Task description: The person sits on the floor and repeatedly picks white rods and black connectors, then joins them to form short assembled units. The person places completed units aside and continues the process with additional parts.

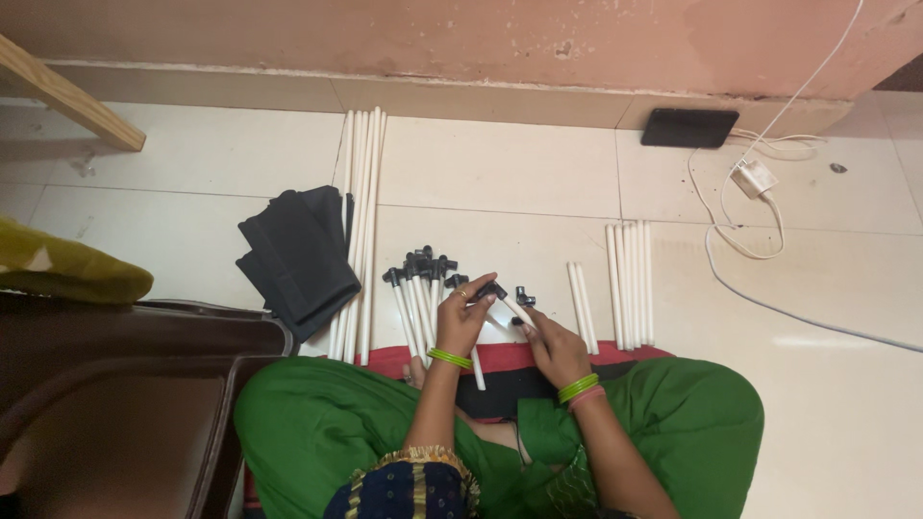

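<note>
I see my left hand [463, 312] w/ fingers clenched on a black connector [488, 289] capping a short white pipe [514, 312]; right hand [553, 346] grips the pipe's lower end. Pipe axis runs diagonally btwn hands, above the floor [500, 183].

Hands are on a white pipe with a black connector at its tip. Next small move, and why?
Probably press the black connector further onto the white pipe: the left hand pinches the connector at the pipe's end while the right hand grips the pipe lower down. Whether it is fully seated cannot be told.
</note>
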